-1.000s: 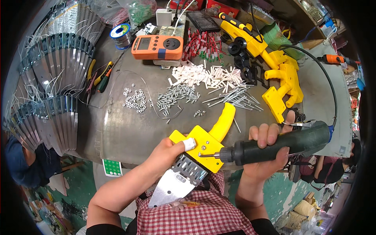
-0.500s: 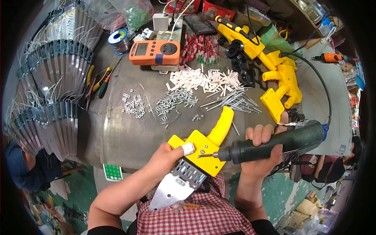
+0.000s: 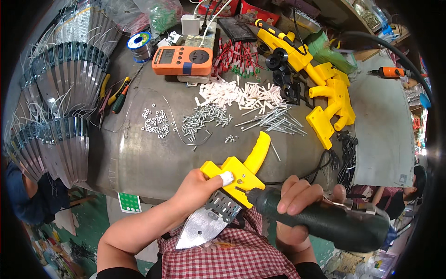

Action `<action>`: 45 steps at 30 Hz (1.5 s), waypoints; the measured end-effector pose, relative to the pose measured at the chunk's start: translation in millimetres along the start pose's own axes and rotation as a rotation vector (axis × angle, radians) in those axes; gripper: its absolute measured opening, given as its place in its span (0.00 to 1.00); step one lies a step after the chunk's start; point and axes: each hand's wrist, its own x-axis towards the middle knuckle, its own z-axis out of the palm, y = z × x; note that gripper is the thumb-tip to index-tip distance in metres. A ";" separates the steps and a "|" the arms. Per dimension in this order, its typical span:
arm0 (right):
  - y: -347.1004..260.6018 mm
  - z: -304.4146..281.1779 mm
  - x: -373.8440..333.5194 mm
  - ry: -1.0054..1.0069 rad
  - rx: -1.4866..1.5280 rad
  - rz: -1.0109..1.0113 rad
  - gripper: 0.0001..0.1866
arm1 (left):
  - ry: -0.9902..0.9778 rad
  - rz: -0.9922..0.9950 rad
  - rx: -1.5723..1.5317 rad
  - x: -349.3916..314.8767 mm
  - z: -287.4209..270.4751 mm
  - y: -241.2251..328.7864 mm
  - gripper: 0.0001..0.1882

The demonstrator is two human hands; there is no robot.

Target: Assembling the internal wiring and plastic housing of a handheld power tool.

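Observation:
My left hand (image 3: 197,188), with a white wrap on its thumb, grips a yellow plastic housing (image 3: 255,156) with a curved handle. A slotted metal guard and a pointed silver plate (image 3: 199,229) stick out of the housing toward my checked apron. My right hand (image 3: 299,197) is wrapped round a thick dark electric screwdriver (image 3: 320,218). Its bit (image 3: 241,189) points left at the housing's face, by a screw hole; whether it touches a screw cannot be made out.
Small screws (image 3: 204,121), white nuts (image 3: 157,124), white sleeves (image 3: 237,95) and long screws (image 3: 274,122) lie in piles on the table. An orange meter (image 3: 182,60) stands behind. Bundled metal blades (image 3: 62,149) fill the left; yellow housings (image 3: 332,100) lie right. A person (image 3: 37,195) sits left.
The screwdriver's rear end has swung down and nearer to me, its cable moving with it. The housing has turned slightly and stays in my left hand.

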 end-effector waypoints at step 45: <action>18.5 -341.3 64.3 0.421 -1.791 0.289 0.38 | -0.079 1.163 1.572 -46.2 10.6 44.1 0.27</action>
